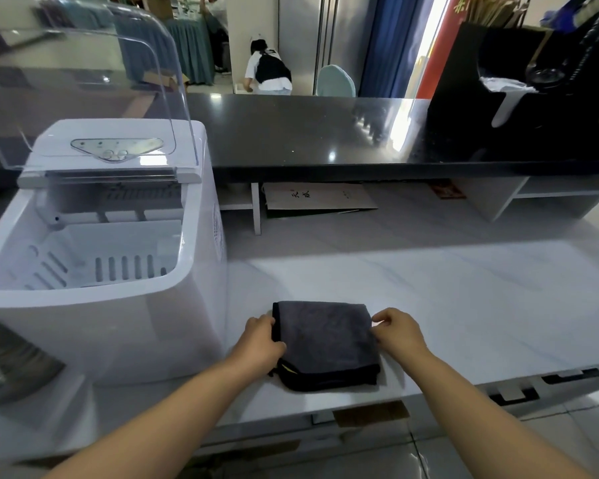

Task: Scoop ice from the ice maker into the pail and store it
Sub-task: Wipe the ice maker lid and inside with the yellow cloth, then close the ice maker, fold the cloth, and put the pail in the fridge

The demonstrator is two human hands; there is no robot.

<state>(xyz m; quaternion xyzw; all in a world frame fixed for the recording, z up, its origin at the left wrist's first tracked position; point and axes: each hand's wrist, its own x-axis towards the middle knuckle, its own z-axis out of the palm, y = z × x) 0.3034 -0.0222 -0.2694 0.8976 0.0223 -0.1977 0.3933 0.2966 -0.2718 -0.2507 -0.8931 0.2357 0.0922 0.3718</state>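
The ice maker stands on the left part of the bench. Its long axis runs from the person away toward the raised dark counter. The open basket is at the near end and the control panel is at the far end. The clear lid is lifted on its hinge and stands upright above the panel, so the basket opening faces up and shows white walls with slots.

Just to the right of the ice maker lies a folded dark cloth, flat on the bench, with its sides a little turned against the bench front edge. The left grip pinches the left edge of the cloth, thumb on top and fingers curled at the side. The right grip pinches the right edge in the same narrow way (both grips hold only the cloth).

The near edge of the cloth is close to the front edge of the bench. To the right of it the pale bench surface runs wide. Behind, under the dark counter, a paper folder lies in an open shelf. At the far left edge a metal thing is too blurred to tell what it is.
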